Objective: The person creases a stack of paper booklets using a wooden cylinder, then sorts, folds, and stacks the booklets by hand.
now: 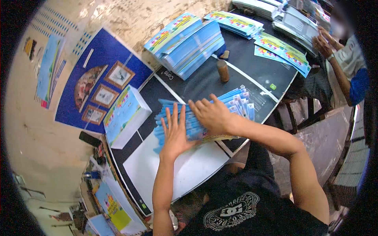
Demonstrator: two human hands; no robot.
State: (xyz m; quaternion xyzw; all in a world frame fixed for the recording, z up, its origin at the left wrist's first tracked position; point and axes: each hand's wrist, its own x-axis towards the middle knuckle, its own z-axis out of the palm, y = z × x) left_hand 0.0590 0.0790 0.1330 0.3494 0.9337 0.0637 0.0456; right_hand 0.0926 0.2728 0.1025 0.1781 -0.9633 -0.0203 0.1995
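Observation:
A fanned pile of light blue printed sheets (236, 103) lies on the black table in front of me, its edges spread toward the right. Across its left part rests my left hand (174, 131), flat with the fingers spread. My right hand (208, 114) presses on the top of the same pile, palm down, fingers stretched out toward the left. Neither hand grips anything that I can see. Under the near side of the pile and my left wrist is a large white sheet (185, 169).
A tall stack of blue printed covers (189, 47) stands at the back, beside a small brown cylinder (223, 70). Another block of sheets (126, 114) sits at left. More covers (283, 51) lie at back right. A co-worker's hands (325, 43) touch grey stacks there.

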